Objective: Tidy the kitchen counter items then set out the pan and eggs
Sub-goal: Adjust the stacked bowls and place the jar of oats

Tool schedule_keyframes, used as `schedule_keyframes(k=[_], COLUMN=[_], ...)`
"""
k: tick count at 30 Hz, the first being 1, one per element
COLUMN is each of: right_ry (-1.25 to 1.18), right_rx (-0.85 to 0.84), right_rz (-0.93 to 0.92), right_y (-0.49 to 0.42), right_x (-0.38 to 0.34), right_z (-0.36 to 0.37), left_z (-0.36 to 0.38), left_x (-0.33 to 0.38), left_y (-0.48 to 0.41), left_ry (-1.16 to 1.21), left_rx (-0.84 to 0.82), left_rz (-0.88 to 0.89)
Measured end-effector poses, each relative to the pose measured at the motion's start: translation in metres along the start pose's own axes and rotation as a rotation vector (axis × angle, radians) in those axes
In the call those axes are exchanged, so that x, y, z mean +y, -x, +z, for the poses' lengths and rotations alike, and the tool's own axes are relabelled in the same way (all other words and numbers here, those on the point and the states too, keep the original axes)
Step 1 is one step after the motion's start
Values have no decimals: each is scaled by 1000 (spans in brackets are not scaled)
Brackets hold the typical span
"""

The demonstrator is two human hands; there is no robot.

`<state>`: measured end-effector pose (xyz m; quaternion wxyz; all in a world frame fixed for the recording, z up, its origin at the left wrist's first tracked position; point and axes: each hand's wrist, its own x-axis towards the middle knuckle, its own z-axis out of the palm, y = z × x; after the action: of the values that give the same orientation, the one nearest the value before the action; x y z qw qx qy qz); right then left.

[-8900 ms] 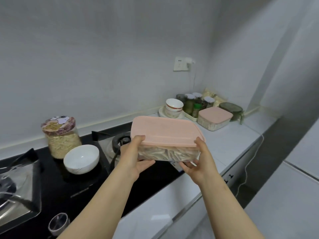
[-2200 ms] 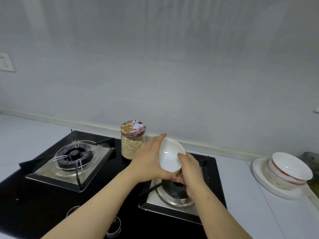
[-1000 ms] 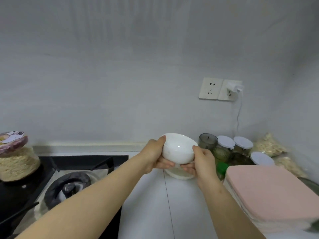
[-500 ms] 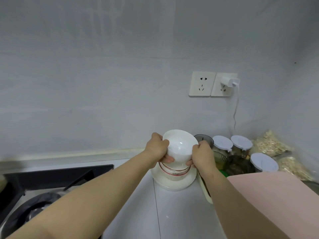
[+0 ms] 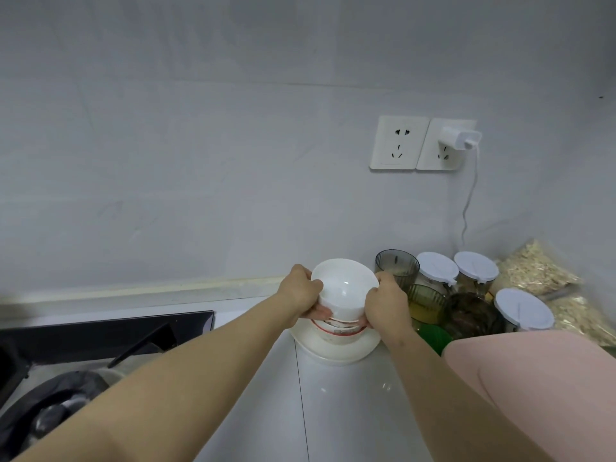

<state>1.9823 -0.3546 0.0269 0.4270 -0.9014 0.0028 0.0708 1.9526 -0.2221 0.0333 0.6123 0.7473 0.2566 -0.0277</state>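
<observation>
Head view, looking down past both forearms: I see the white bowl (image 5: 343,288) held over a stack of red-rimmed bowls (image 5: 336,330), which stands on a white plate (image 5: 333,353) on the pale counter (image 5: 350,411) near the back wall. My left hand (image 5: 301,291) curls round the bowl's left side and my right hand (image 5: 386,305) round its right, thumbs at the rim. The bowl is empty, mouth up and tipped slightly toward me; being round, it has no long axis. I cannot tell whether it is fully seated in the bowl below. Just right of the stack stand a smoky tumbler (image 5: 396,268), a jar of yellow liquid (image 5: 428,305), a jar of something dark (image 5: 473,315) and three white-lidded jars (image 5: 436,270), whose contents are unclear. Bags of pale flakes (image 5: 536,271) lie in the corner. A pink lid (image 5: 533,378) fills the lower right, and the black stove (image 5: 100,331) is at the left.
</observation>
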Motion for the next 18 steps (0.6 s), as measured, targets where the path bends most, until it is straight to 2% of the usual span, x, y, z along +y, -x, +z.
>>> schedule_keyframes(k=[7,13,18], right_ry=[-18,-48,-112], right_rx=[8,114,65], right_rz=[-2,-78,-219], right_y=[-2,15,50], right_x=[1,-10,-45], right_z=[3,-7,11], left_z=[-1,-13,-54], left_x=[-2,0,-4], left_y=[7,16,49], left_ry=[51,19,50], left_rx=[-11,123,199], left_rz=[-20,69,134])
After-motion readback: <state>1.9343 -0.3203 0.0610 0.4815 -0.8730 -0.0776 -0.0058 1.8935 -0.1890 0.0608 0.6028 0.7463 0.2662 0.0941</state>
